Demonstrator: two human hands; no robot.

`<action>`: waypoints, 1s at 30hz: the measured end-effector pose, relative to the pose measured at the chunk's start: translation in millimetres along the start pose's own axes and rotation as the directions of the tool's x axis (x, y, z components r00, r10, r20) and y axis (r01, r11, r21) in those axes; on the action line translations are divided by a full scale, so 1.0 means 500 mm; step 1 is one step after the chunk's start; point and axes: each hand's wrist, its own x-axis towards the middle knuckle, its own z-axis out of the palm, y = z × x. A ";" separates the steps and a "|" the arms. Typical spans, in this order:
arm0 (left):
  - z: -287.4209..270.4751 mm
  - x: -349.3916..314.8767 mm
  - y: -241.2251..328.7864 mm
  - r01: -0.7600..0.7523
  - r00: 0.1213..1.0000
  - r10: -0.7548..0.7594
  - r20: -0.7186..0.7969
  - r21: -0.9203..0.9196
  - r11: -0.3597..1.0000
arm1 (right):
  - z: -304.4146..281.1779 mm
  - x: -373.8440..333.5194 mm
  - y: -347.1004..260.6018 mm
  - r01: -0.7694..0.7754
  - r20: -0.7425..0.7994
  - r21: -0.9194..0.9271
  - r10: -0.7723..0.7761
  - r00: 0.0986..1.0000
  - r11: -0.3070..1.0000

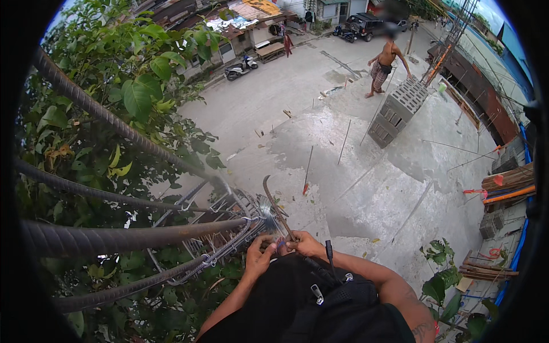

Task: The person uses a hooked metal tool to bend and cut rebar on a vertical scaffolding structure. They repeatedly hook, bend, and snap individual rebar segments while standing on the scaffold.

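Note:
My right hand [307, 244] is closed around the lower end of a rusty, hooked metal bar [279, 210], whose curved tip points up and away from me. Close beside it, my left hand [261, 256] has its fingers curled in. What they pinch, if anything, is too small to make out. A small blue piece [281, 244] shows between the two hands. Just beyond them is a bundle of thin grey tie wire [265, 208], against the steel stirrups [243, 228]. Thick ribbed rebars [143, 239] run from these stirrups to the left, with wire ties at the crossings.
Leafy branches [137, 94] crowd the left side. Far below lies a concrete surface [366, 194] with upright thin bars [344, 142] and stacked hollow blocks [399, 111]. Another person [386, 60] stands by the blocks. Lumber [509, 178] lies along the right edge.

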 end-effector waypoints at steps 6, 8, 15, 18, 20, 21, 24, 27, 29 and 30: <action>0.035 0.144 -0.091 0.347 0.935 -0.355 0.005 -0.215 0.913 | -0.017 -0.015 0.032 0.009 -0.061 -0.269 -0.026 0.998 0.963; 0.054 0.151 -0.112 0.241 0.970 -0.232 -0.073 0.164 0.957 | -0.021 -0.014 0.055 0.030 -0.080 -0.309 -0.058 0.995 0.951; 0.108 0.138 -0.128 0.200 0.970 -0.172 -0.171 0.158 0.967 | -0.032 -0.006 0.084 0.060 -0.127 -0.438 -0.128 0.984 0.897; 0.110 0.128 -0.106 0.319 0.918 -0.373 -0.132 -0.313 0.895 | -0.033 -0.010 0.078 0.030 -0.122 -0.482 -0.101 0.987 0.875; 0.109 0.115 -0.090 0.323 0.910 -0.392 -0.133 -0.363 0.874 | -0.034 -0.014 0.068 0.011 -0.108 -0.459 -0.068 0.992 0.889; 0.110 0.107 -0.083 0.336 0.903 -0.410 -0.131 -0.378 0.862 | -0.036 -0.018 0.061 0.006 -0.092 -0.428 -0.050 0.995 0.904; 0.117 0.099 -0.070 0.326 0.889 -0.437 -0.135 -0.482 0.813 | -0.039 -0.035 0.038 0.051 -0.054 -0.346 -0.074 0.996 0.937; 0.128 0.099 -0.067 0.333 0.915 -0.404 -0.011 -0.545 0.769 | -0.046 -0.056 0.009 0.068 -0.125 -0.242 -0.100 0.987 0.968; 0.134 0.101 -0.069 0.338 0.938 -0.329 0.111 -0.509 0.792 | -0.051 -0.070 -0.006 0.045 -0.204 -0.232 -0.094 0.974 0.972; 0.138 0.105 -0.070 0.327 0.945 -0.271 0.184 -0.490 0.808 | -0.057 -0.079 -0.012 0.028 -0.244 -0.261 -0.094 0.965 0.965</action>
